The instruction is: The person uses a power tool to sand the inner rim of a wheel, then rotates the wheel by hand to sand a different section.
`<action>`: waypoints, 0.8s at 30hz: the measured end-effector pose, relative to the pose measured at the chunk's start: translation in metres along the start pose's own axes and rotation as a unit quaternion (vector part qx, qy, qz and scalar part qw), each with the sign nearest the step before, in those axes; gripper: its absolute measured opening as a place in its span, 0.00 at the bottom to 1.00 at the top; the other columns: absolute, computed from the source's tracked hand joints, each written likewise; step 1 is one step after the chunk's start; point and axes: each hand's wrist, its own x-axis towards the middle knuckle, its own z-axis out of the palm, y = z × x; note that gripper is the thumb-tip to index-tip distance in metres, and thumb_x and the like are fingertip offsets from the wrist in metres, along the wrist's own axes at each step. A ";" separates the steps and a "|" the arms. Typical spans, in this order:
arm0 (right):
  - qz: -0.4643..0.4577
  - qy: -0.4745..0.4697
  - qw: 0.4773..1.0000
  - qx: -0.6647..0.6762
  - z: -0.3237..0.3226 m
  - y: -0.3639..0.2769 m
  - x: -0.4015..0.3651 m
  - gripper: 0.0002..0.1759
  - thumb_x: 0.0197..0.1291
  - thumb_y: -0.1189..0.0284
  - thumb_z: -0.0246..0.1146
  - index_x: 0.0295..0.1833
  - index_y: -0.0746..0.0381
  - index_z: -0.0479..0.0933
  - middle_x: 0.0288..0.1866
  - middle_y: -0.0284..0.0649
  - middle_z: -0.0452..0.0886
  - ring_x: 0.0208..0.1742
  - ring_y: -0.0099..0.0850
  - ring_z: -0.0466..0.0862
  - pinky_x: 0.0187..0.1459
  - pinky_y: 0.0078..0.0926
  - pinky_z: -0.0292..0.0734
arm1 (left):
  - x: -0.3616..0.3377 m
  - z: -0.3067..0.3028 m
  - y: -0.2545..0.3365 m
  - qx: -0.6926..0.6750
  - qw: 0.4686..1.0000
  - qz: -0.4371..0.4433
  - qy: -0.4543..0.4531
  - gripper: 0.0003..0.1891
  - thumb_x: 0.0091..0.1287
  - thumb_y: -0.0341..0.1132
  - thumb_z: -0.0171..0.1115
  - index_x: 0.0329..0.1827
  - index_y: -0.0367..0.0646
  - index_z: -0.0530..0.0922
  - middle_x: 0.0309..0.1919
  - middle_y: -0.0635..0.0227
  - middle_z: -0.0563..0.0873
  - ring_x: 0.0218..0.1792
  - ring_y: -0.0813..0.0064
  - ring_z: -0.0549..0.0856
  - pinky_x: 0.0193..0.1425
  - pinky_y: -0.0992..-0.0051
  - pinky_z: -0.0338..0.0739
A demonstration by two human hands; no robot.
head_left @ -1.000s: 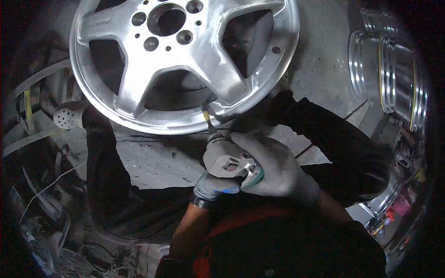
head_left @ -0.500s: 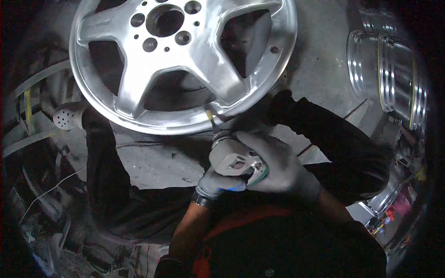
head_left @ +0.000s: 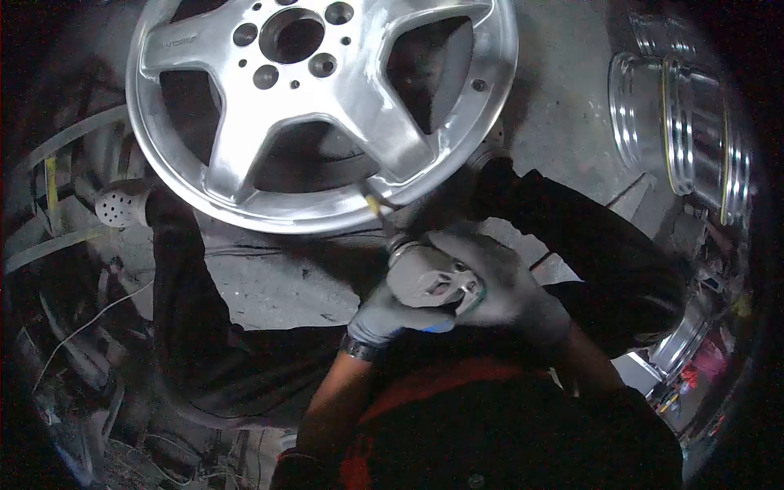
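Note:
A silver five-spoke wheel [head_left: 269, 106] fills the upper left, face up. Both gloved hands are wrapped round a grey power tool [head_left: 420, 273] just below its lower rim. My left hand [head_left: 388, 314] grips the tool from the lower left, with its fingers partly under the body. From the right, my right hand [head_left: 498, 282] closes over the tool's back end. The narrow shaft carries a yellow-marked tip [head_left: 373, 203] that lies at the rim near the base of the lower right spoke; whether it touches is hard to tell.
Polished wheel rims [head_left: 682, 131] stand at the right. My legs in dark trousers spread either side, below the wheel. Metal frames and a thin cable [head_left: 90, 333] lie at the left. Colourful items [head_left: 686, 380] sit at the lower right.
The tool and both hands have shifted slightly right, and the tip has moved a little right along the rim. The wheel appears shifted slightly in view.

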 end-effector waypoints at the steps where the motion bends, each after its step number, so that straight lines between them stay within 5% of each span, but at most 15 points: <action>1: 0.029 -0.008 1.000 -0.007 -0.004 0.001 -0.003 0.43 0.47 0.63 0.80 0.69 0.61 0.72 0.59 0.53 0.80 0.60 0.52 0.82 0.60 0.45 0.78 | 0.006 0.006 0.007 0.005 1.000 -0.027 0.007 0.44 0.45 0.32 0.86 0.69 0.42 0.74 0.61 0.67 0.84 0.61 0.72 0.81 0.69 0.67 0.75; 8: 0.014 0.010 1.000 -0.007 0.006 0.006 -0.009 0.43 0.47 0.63 0.79 0.69 0.64 0.71 0.58 0.53 0.81 0.59 0.51 0.82 0.61 0.46 0.77 | -0.005 0.012 0.017 -0.083 0.995 -0.054 0.024 0.44 0.42 0.29 0.87 0.67 0.41 0.75 0.59 0.68 0.84 0.61 0.72 0.81 0.71 0.68 0.73; 10: -0.074 0.031 0.997 -0.003 0.010 0.007 -0.009 0.43 0.48 0.63 0.79 0.69 0.65 0.71 0.59 0.52 0.81 0.59 0.51 0.83 0.61 0.46 0.77 | -0.011 0.008 0.010 -0.088 0.995 -0.046 0.017 0.45 0.42 0.30 0.87 0.67 0.41 0.74 0.59 0.68 0.84 0.61 0.71 0.81 0.71 0.68 0.73; 17: 0.006 0.041 0.998 -0.050 0.008 0.019 -0.029 0.43 0.50 0.62 0.79 0.70 0.65 0.71 0.60 0.51 0.81 0.59 0.50 0.83 0.61 0.47 0.77 | 0.010 0.011 0.009 0.053 0.995 -0.084 -0.014 0.44 0.42 0.31 0.88 0.67 0.42 0.76 0.59 0.67 0.84 0.62 0.71 0.81 0.71 0.68 0.73; 24: -0.052 0.033 0.998 -0.030 0.011 0.015 -0.023 0.43 0.49 0.61 0.78 0.70 0.62 0.70 0.61 0.50 0.80 0.58 0.51 0.83 0.60 0.48 0.77 | -0.006 0.007 0.000 -0.024 0.999 -0.025 0.021 0.44 0.39 0.33 0.89 0.64 0.40 0.76 0.56 0.67 0.84 0.57 0.71 0.82 0.67 0.69 0.76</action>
